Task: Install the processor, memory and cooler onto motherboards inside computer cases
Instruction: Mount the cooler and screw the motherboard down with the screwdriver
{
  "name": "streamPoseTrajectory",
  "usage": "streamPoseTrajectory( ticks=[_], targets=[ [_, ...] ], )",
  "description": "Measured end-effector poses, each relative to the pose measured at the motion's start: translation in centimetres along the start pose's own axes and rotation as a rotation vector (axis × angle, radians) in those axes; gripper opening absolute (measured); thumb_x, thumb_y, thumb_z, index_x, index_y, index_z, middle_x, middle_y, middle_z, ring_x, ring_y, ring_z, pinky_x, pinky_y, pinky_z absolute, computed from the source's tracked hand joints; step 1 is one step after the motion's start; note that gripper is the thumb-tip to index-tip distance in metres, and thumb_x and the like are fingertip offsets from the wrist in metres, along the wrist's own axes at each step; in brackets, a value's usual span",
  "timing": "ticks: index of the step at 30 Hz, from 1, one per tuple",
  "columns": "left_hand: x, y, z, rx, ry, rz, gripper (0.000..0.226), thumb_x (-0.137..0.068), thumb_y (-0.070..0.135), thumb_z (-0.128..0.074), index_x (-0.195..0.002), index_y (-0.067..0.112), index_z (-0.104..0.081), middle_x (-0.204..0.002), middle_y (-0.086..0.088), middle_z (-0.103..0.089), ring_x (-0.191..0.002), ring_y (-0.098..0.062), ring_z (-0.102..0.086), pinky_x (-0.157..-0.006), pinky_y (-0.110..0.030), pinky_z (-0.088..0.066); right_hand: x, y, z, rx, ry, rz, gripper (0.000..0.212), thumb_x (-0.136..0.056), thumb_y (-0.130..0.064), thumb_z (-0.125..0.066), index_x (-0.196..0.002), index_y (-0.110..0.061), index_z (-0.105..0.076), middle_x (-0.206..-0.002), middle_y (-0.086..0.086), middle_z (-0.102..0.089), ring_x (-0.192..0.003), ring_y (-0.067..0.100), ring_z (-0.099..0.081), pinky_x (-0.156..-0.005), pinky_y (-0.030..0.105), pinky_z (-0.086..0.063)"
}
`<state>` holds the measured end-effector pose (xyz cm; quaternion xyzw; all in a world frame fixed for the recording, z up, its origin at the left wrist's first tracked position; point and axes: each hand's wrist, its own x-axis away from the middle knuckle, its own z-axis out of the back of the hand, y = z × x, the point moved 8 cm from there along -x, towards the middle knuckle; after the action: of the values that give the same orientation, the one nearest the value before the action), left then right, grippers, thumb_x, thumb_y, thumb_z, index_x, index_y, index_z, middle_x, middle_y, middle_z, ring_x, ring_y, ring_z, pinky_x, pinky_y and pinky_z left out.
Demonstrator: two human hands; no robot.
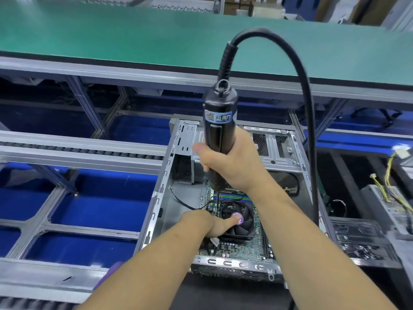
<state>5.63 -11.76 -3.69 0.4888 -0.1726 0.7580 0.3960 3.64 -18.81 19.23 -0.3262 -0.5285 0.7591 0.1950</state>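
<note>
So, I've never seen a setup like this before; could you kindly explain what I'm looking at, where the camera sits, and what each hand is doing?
There is no robot here: a person works with two bare hands, and the single camera is worn on the person's head, looking forward and down. In front lies an open metal computer case on a conveyor-style frame, with a green motherboard inside. On the board sits a black cooler fan. The right hand grips a black electric screwdriver, held roughly upright, its bit reaching down beside the cooler's far-left corner; a thick black cable arcs from its top. The left hand rests on the cooler, thumb pressing its purple centre label, apparently steadying it. A long green bench top runs behind.
</note>
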Motion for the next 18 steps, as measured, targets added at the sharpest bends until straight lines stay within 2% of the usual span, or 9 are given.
streamPoseTrajectory(
  ticks=[4,7,9,12,15,17,18],
  targets=[
    [-0.3,0.2,-0.1,0.008,-0.010,-0.018,0.142,-0.044,0.107,0.002,-0.155,0.024,-0.031,-0.157,-0.013,-0.035,-0.129,-0.040,-0.048,-0.107,-0.050,-0.040,-0.2,0.1,0.5,-0.040,0.024,-0.003,0.051,-0.070,-0.044,-0.068,-0.070,0.005,-0.054,-0.056,0.010,-0.058,-0.054,0.015,-0.057,-0.061,0.031,-0.051],
    [-0.5,0.2,-0.2,0.036,-0.027,-0.032,0.144,-0.042,0.108,-0.001,-0.156,0.024,-0.027,-0.159,-0.012,-0.031,-0.129,-0.042,-0.048,-0.108,-0.051,-0.039,0.0,0.6,2.4,-0.152,0.100,-0.026,0.039,-0.070,-0.037,-0.071,-0.071,-0.004,-0.052,-0.057,0.009,-0.057,-0.055,0.024,-0.055,-0.062,0.046,-0.052],
    [-0.5,0.1,0.0,0.039,-0.027,-0.028,0.145,-0.041,0.108,-0.003,-0.156,0.023,-0.026,-0.159,-0.012,-0.032,-0.130,-0.042,-0.049,-0.108,-0.052,-0.040,0.2,0.6,3.1,-0.180,0.120,-0.020,0.040,-0.071,-0.036,-0.073,-0.076,-0.002,-0.052,-0.060,0.013,-0.056,-0.057,0.027,-0.054,-0.064,0.055,-0.052],
    [-0.2,0.1,0.1,0.034,-0.013,-0.022,0.136,-0.049,0.106,-0.005,-0.157,0.026,-0.025,-0.156,-0.014,-0.034,-0.134,-0.041,-0.047,-0.111,-0.053,-0.038,1.0,0.2,3.1,-0.190,0.125,0.000,0.050,-0.071,-0.036,-0.074,-0.080,0.007,-0.049,-0.064,0.016,-0.056,-0.059,0.029,-0.054,-0.065,0.059,-0.052],
    [0.1,0.3,0.4,0.045,0.030,-0.036,0.129,-0.057,0.104,-0.008,-0.156,0.025,-0.027,-0.157,-0.015,-0.034,-0.133,-0.041,-0.047,-0.111,-0.052,-0.037,2.5,-0.4,4.3,-0.170,0.216,0.055,0.046,-0.073,-0.034,-0.072,-0.074,0.007,-0.052,-0.062,0.024,-0.057,-0.058,0.036,-0.054,-0.065,0.057,-0.050],
    [0.2,0.5,0.9,0.019,0.111,-0.060,0.124,-0.061,0.103,-0.008,-0.151,0.024,-0.040,-0.156,-0.011,-0.038,-0.133,-0.036,-0.046,-0.110,-0.049,-0.037,3.7,-0.9,6.6,-0.193,0.330,0.104,0.032,-0.075,-0.030,-0.070,-0.070,-0.002,-0.054,-0.061,0.024,-0.056,-0.055,0.032,-0.054,-0.061,0.049,-0.050],
    [0.4,0.5,1.4,-0.033,0.182,-0.060,0.121,-0.062,0.102,-0.009,-0.143,0.023,-0.051,-0.150,-0.007,-0.046,-0.130,-0.032,-0.049,-0.106,-0.045,-0.040,4.2,-1.3,7.9,-0.215,0.379,0.129,0.026,-0.076,-0.028,-0.069,-0.071,-0.006,-0.055,-0.059,0.020,-0.057,-0.054,0.028,-0.054,-0.059,0.042,-0.050]
  ],
)
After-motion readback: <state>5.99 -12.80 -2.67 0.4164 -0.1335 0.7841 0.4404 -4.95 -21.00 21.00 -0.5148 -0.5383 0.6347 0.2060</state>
